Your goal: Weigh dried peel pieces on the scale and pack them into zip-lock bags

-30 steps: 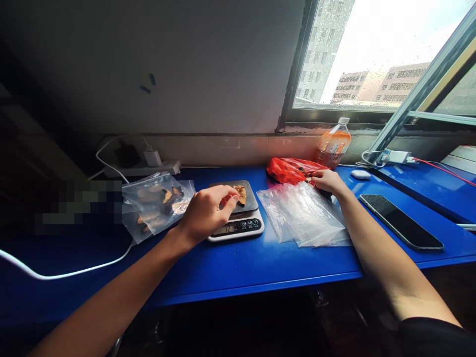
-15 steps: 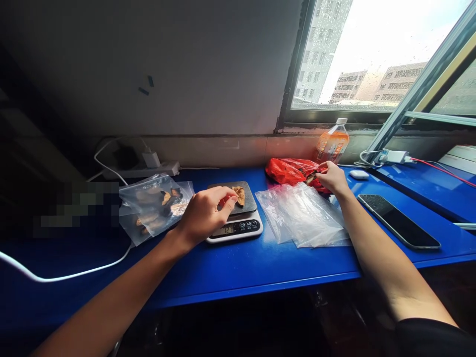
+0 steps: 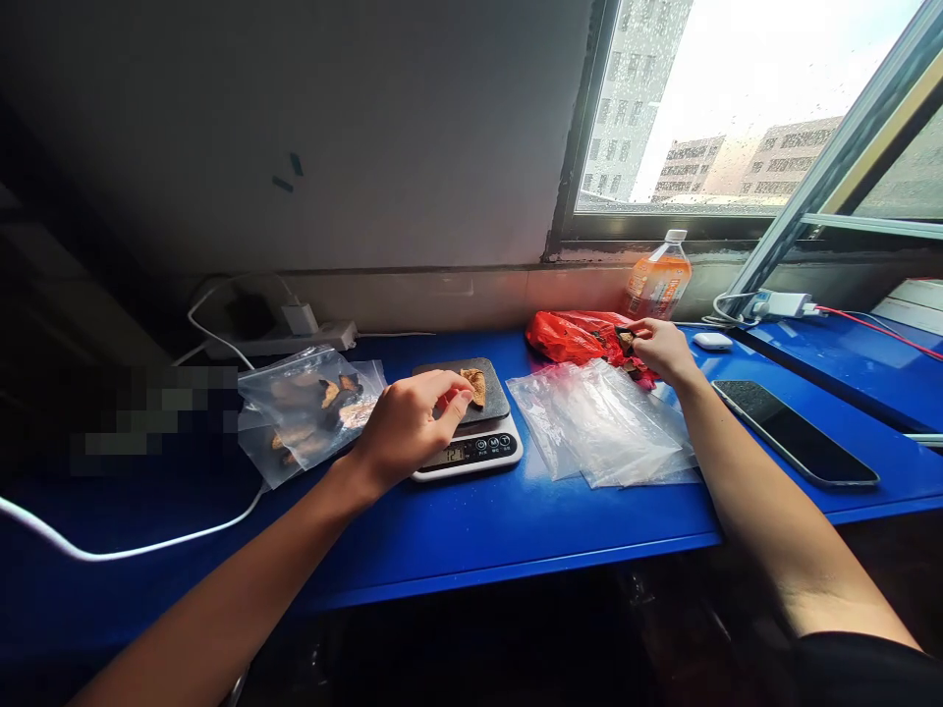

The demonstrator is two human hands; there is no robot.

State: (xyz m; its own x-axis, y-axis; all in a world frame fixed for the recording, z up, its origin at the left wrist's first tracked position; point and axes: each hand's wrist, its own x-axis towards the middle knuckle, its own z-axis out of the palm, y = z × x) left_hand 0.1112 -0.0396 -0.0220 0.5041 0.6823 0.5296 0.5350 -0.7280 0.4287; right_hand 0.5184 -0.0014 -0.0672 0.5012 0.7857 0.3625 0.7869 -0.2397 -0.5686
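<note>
Head view: a blue counter seen from above; take the scale as the clock's centre. Nearest, the left hand bends over the scale from 9 o'clock, fingers curled toward the thumb beside a brown dried chip on the plate; I cannot tell whether they touch or grip it. If they rest on chip or plate, the reading, seemingly 127 with any decimal point unclear, could be skewed. Filled bags of brown pieces lie at 9 o'clock, clear bags at 3, and a phone beyond those at 3. The right forearm crosses the clear bags' edge, so a low sweep might drag them. Farther, at 2 o'clock, the right hand has its fingers clamped on a small dark piece at the red bag; a loose pinch could drop it, and a tug could spill the bag. Behind stands an orange bottle.
</note>
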